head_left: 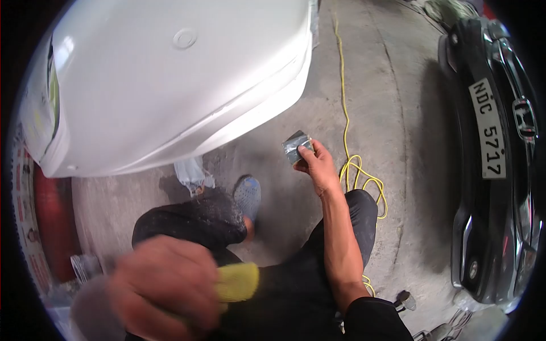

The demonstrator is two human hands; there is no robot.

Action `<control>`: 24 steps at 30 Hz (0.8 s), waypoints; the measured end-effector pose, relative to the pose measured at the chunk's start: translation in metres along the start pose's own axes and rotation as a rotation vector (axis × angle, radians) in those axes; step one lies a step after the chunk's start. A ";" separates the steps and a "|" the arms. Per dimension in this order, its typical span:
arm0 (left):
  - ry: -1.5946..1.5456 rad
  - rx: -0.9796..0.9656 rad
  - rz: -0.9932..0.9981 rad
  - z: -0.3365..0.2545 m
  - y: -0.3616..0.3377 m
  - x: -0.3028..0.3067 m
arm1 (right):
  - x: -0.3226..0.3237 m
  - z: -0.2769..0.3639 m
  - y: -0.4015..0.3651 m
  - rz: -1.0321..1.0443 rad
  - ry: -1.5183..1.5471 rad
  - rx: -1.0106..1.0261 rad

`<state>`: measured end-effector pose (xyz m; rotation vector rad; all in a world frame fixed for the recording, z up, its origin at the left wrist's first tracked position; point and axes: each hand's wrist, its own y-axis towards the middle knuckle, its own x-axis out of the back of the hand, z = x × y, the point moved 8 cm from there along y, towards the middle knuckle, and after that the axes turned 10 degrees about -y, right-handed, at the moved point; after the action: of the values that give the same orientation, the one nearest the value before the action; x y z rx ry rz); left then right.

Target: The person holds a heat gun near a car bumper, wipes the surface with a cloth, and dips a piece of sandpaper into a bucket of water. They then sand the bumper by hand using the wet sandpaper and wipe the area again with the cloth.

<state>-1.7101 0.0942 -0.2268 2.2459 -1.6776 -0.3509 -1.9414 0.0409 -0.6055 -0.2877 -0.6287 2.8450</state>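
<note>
Down at the corner of the white bumper (187, 85), the person crouches low on the concrete floor (398, 102), and both hands are loaded. Right hand (319, 169) is out front, arm stretched nearly straight from the lower right of the view, wrist cocked back, fingers curled shut with the thumb pinching a grey folded sheet (297, 149). It looks like abrasive paper, though I can't say for certain. It's held up in the air, just off the bumper's lower edge and touching nothing else. Left hand (165, 287) sits very close to the camera, blurred, back of the hand up, fingers closed around a yellow pad (239, 281) that pokes out to the right of the fist, above the dark trousers. My read: for work on that painted curve, the sheet wants to lie flat under the fingers rather than pinched at one end, with light, even pressure and the pad close by. Beyond the right hand a yellow cord (345, 136) loops across the floor, and a black car (500, 199) is parked well off to the right.
</note>
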 end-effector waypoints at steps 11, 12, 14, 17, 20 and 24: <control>-0.376 0.160 -0.084 0.027 -0.001 0.015 | -0.045 0.000 -0.012 0.095 -0.041 -0.028; -0.374 0.157 -0.093 0.030 -0.003 0.014 | -0.044 0.002 -0.009 0.092 -0.040 -0.017; -0.332 0.187 -0.045 0.035 0.003 0.006 | -0.036 0.007 -0.012 0.055 -0.056 -0.009; -0.184 0.262 0.066 0.033 0.017 -0.002 | -0.030 0.028 -0.019 0.025 -0.077 0.072; 0.066 0.357 0.104 0.032 0.020 0.004 | -0.014 0.031 -0.016 -0.056 0.042 0.115; 0.407 0.696 0.043 0.080 0.030 0.020 | 0.015 0.040 -0.022 0.003 0.240 0.092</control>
<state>-1.7613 0.0589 -0.2893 2.4768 -1.7811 0.7689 -1.9617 0.0482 -0.5632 -0.6029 -0.4479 2.7719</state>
